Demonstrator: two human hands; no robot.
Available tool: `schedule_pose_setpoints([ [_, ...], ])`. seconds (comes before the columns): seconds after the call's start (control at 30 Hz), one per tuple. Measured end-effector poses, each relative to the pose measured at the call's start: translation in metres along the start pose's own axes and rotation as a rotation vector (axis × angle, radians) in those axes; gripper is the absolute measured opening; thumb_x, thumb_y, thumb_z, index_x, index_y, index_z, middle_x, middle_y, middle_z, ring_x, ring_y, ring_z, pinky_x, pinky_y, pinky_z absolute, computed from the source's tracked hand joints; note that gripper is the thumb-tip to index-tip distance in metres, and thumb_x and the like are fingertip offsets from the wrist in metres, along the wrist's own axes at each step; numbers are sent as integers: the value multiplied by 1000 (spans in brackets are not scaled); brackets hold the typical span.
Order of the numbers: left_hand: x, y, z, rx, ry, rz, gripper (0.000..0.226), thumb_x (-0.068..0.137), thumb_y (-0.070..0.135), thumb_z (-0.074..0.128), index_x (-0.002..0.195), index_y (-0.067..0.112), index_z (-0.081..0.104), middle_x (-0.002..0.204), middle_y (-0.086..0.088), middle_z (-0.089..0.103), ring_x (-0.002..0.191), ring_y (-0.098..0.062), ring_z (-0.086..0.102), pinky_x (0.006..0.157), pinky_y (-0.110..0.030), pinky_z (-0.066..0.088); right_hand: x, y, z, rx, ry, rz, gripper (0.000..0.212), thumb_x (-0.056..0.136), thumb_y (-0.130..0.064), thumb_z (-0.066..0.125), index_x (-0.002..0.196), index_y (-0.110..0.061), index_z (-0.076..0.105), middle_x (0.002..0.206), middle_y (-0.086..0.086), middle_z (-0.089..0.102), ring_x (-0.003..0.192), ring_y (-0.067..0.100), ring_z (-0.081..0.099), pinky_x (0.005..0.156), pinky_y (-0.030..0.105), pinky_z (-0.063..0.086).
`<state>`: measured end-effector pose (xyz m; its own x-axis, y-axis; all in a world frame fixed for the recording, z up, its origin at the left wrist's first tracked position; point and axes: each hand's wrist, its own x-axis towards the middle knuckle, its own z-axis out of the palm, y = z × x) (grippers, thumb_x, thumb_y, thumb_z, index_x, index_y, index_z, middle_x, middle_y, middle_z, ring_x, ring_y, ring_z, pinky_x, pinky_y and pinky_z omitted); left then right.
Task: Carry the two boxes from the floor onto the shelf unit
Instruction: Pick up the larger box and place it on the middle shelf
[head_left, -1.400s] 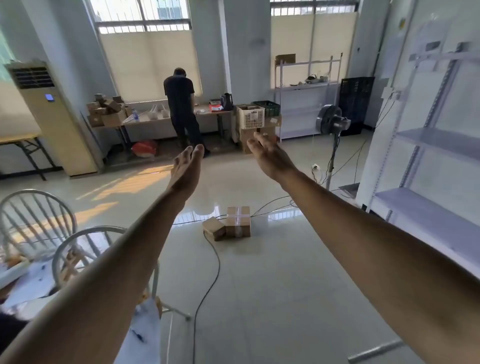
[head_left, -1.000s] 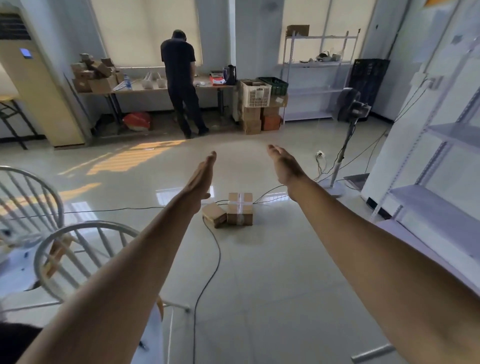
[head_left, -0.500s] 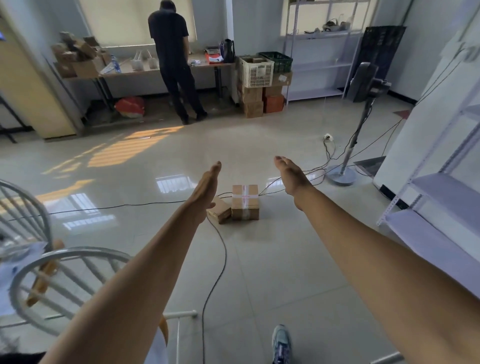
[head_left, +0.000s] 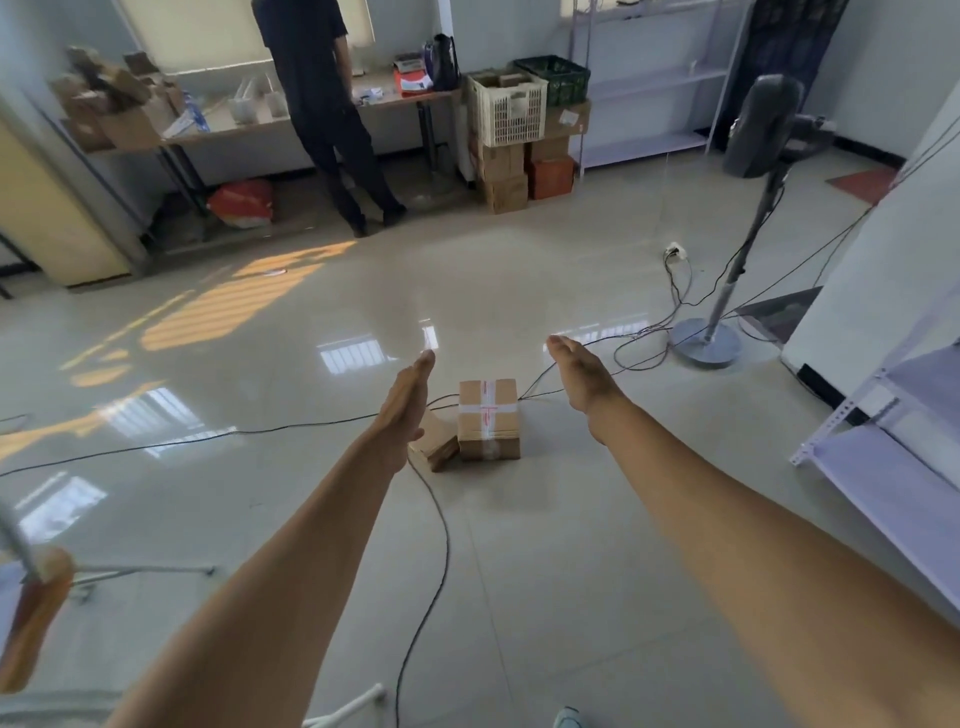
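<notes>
Two cardboard boxes lie side by side on the glossy tiled floor ahead. The larger taped box (head_left: 489, 419) stands upright with white and red tape across its top. A smaller flat box (head_left: 435, 441) leans against its left side, partly hidden by my left hand (head_left: 406, 404). Both arms are stretched forward, palms facing each other. My right hand (head_left: 581, 375) hovers right of the boxes. Both hands are flat, hold nothing, and are apart from the boxes. The white metal shelf unit (head_left: 883, 462) stands at the right edge.
A black cable (head_left: 435, 545) runs across the floor past the boxes. A standing fan (head_left: 748, 208) with more cables stands ahead on the right. A person (head_left: 327, 109) stands at a back table (head_left: 234, 127). Stacked crates (head_left: 511, 135) sit beyond; a chair (head_left: 31, 613) is at left.
The view has moved forward and tilted down, so the boxes are closer and lower between my hands. Both hands stay outstretched and empty.
</notes>
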<state>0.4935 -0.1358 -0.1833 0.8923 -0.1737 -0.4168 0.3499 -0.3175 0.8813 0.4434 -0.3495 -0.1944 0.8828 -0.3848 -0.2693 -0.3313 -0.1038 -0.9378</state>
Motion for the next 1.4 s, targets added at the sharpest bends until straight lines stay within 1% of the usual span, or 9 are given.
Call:
schedule_pose_setpoints([
  [0.13,48,10,12,2,-1,-30,69,109,59,36,168,24,25,178,-6,22,161,-30,27,125,-57,31,45,-1,-3,-8,-14,48,58,107,-47,36,158,-20,35,163,1,37,147,24,36,120,45,32],
  [0.43,193,7,10,-6,-24,-162,72,107,62,40,166,24,28,177,-5,24,159,-29,30,121,-55,37,166,5,20,-42,-4,153,55,107,-43,38,155,-16,39,161,5,40,145,25,38,119,47,33],
  [0.6,288,11,-2,-20,-62,-224,69,108,57,40,166,22,28,176,-6,25,158,-30,32,121,-55,37,244,1,43,-94,21,236,51,108,-41,38,150,-13,46,153,8,46,122,23,44,115,43,37],
  [0.77,369,11,-18,10,-87,-312,73,102,63,44,164,26,31,173,-5,29,154,-29,36,113,-52,45,314,-3,61,-95,56,309,51,107,-42,40,148,-14,50,155,7,46,135,26,44,116,46,37],
  [0.9,425,11,-19,43,-88,-364,80,93,69,44,162,29,35,171,-3,33,150,-28,40,110,-53,48,367,0,74,-91,43,365,46,105,-41,44,140,-14,56,146,7,51,117,21,44,111,44,39],
  [1.07,478,15,-11,59,-93,-410,82,90,68,44,163,31,36,170,3,34,151,-27,39,108,-51,47,427,10,80,-76,6,426,38,105,-37,45,133,-15,58,126,2,52,114,20,45,106,41,41],
  [1.2,530,12,3,85,-83,-446,70,102,61,43,163,29,35,169,2,34,150,-26,41,115,-52,44,490,28,80,-71,-24,455,45,105,-38,45,143,-15,53,142,3,52,120,19,45,112,44,39],
  [1.3,572,5,19,104,-58,-481,65,104,59,43,160,27,38,162,3,40,147,-25,44,113,-48,44,537,49,77,-60,-55,504,47,106,-38,45,146,-16,51,150,2,50,133,22,45,116,45,37],
  [1.4,607,-6,38,114,-41,-519,44,107,52,42,140,24,51,133,1,51,132,-24,50,103,-42,44,577,75,78,-63,-73,537,41,106,-37,46,141,-17,56,146,2,54,120,18,47,110,41,38],
])
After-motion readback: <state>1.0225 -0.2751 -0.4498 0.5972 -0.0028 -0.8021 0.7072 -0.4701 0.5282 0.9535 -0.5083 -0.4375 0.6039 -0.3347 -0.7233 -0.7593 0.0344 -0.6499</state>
